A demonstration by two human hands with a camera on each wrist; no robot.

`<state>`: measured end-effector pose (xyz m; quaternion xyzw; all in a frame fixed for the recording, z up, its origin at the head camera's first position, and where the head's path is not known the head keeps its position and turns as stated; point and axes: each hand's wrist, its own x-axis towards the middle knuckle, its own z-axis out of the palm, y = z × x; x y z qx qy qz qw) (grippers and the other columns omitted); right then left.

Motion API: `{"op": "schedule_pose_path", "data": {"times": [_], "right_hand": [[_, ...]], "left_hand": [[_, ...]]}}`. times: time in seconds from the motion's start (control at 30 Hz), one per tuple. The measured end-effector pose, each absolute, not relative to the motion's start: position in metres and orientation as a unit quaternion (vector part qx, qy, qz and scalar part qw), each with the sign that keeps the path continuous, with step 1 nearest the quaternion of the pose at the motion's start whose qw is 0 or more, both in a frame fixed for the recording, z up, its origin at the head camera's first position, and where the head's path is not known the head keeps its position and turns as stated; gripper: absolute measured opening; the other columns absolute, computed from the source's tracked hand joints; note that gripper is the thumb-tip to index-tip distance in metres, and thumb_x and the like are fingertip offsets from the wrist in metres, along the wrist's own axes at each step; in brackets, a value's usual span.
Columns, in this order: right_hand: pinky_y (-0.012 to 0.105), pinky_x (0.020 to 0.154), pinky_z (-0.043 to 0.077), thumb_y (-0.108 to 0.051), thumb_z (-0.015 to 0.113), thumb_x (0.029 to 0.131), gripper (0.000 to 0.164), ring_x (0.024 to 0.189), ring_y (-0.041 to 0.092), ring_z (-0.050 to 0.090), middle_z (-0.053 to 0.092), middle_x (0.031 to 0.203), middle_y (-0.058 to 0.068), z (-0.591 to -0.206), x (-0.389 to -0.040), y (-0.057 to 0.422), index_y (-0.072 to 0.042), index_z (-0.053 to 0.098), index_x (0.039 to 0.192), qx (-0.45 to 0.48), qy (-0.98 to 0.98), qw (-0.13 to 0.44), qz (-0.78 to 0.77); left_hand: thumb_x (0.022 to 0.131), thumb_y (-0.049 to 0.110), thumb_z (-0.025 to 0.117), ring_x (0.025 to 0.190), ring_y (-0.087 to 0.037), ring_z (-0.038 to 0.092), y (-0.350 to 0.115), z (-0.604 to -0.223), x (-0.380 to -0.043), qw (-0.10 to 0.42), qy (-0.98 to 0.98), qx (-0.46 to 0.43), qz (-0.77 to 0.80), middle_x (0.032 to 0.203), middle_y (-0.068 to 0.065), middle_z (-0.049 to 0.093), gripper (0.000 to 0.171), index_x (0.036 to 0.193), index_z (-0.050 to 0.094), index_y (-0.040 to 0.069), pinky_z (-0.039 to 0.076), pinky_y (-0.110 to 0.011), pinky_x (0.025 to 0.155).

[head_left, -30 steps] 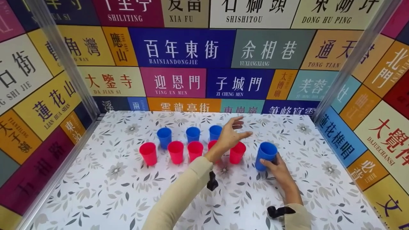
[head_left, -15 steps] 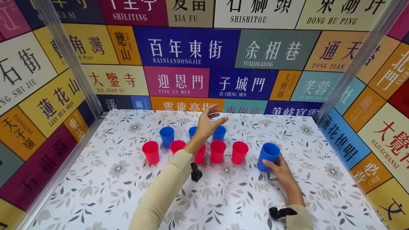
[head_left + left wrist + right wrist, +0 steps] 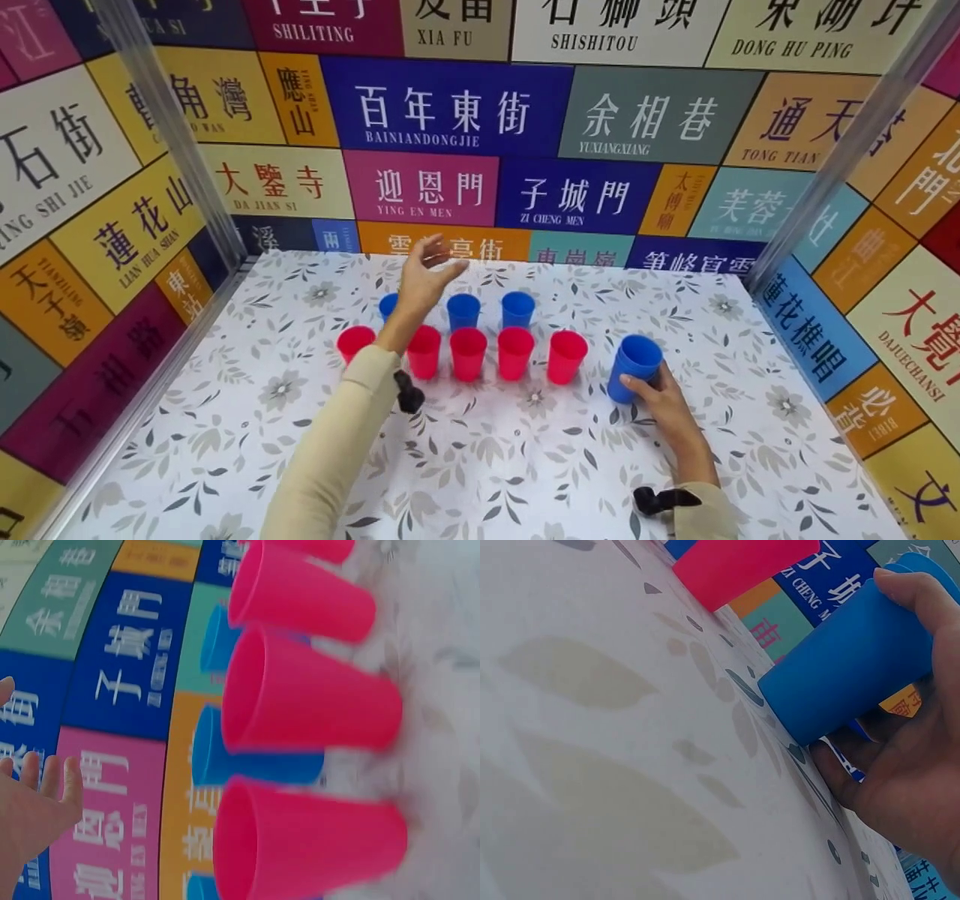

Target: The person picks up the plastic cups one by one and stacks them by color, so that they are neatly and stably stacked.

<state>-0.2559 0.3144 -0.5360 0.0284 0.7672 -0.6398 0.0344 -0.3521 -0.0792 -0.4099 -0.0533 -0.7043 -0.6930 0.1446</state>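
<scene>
My right hand [image 3: 666,399] grips a nested stack of blue cups [image 3: 636,364] at the right of the table, thumb on the near side. In the right wrist view the stack's base is right at the tabletop and a second rim shows above the lower cup [image 3: 847,660]. My left hand [image 3: 427,281] is raised over the back left, holding nothing, its fingers spread and lightly bent. Beneath and beyond that arm stand a row of several red cups [image 3: 468,355] and, behind them, three blue cups [image 3: 463,312]. The left forearm partly hides the leftmost cups.
A white table [image 3: 480,465] with a grey leaf pattern carries everything. Walls [image 3: 420,187] of coloured sign panels close off the back and both sides, with clear corner posts [image 3: 810,150] at the back left and right.
My left hand has swept leftward from over the right end of the cup rows to the left end, staying empty. The right hand stays on the blue stack. The head view has shifted slightly.
</scene>
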Motion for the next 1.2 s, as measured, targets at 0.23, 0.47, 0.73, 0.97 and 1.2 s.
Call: {"op": "schedule_pose_path", "data": {"times": [0.23, 0.47, 0.73, 0.97, 1.2], "right_hand": [[0.052, 0.128, 0.004, -0.024, 0.066, 0.097, 0.088, 0.156, 0.036, 0.013, 0.018, 0.166, 0.02, -0.535, -0.254, 0.313, -0.014, 0.008, 0.162, 0.028, 0.764, 0.034, -0.644], [0.053, 0.127, 0.005, -0.025, 0.067, 0.097, 0.087, 0.154, 0.037, 0.017, 0.022, 0.165, 0.02, -0.537, -0.254, 0.314, -0.014, 0.01, 0.162, 0.024, 0.762, 0.032, -0.646], [0.055, 0.127, 0.004, -0.027, 0.069, 0.095, 0.088, 0.154, 0.037, 0.017, 0.022, 0.165, 0.02, -0.539, -0.254, 0.314, -0.015, 0.012, 0.161, 0.029, 0.766, 0.035, -0.641], [0.054, 0.127, 0.004, -0.029, 0.07, 0.094, 0.091, 0.155, 0.036, 0.015, 0.02, 0.166, 0.019, -0.54, -0.255, 0.316, -0.017, 0.01, 0.162, 0.04, 0.769, 0.036, -0.636], [0.055, 0.127, 0.003, -0.029, 0.068, 0.096, 0.091, 0.156, 0.036, 0.012, 0.017, 0.167, 0.018, -0.538, -0.255, 0.315, -0.017, 0.007, 0.162, 0.033, 0.77, 0.037, -0.636]], "left_hand": [[0.083, 0.006, 0.079, 0.124, -0.038, 0.058, -0.115, -0.412, -0.351, 0.167, -0.72, -0.026, -0.673, 0.133, -0.026, 0.057, 0.066, 0.141, 0.048, -0.003, 0.052, -0.043, 0.104], [0.084, 0.011, 0.079, 0.127, -0.038, 0.055, -0.144, -0.423, -0.353, 0.17, -0.739, 0.007, -0.652, 0.137, -0.022, 0.056, 0.07, 0.144, 0.045, 0.0, 0.05, -0.047, 0.105], [0.086, 0.014, 0.077, 0.134, -0.037, 0.049, -0.165, -0.44, -0.351, 0.159, -0.745, 0.043, -0.647, 0.139, -0.022, 0.052, 0.072, 0.146, 0.04, -0.001, 0.045, -0.046, 0.112], [0.086, 0.02, 0.079, 0.136, -0.032, 0.05, -0.176, -0.454, -0.35, 0.122, -0.776, 0.06, -0.616, 0.144, -0.02, 0.05, 0.078, 0.15, 0.037, 0.004, 0.045, -0.044, 0.112], [0.085, 0.021, 0.08, 0.139, -0.032, 0.047, -0.188, -0.467, -0.35, 0.072, -0.788, 0.051, -0.609, 0.147, -0.019, 0.049, 0.082, 0.151, 0.035, 0.004, 0.044, -0.045, 0.114]]}}
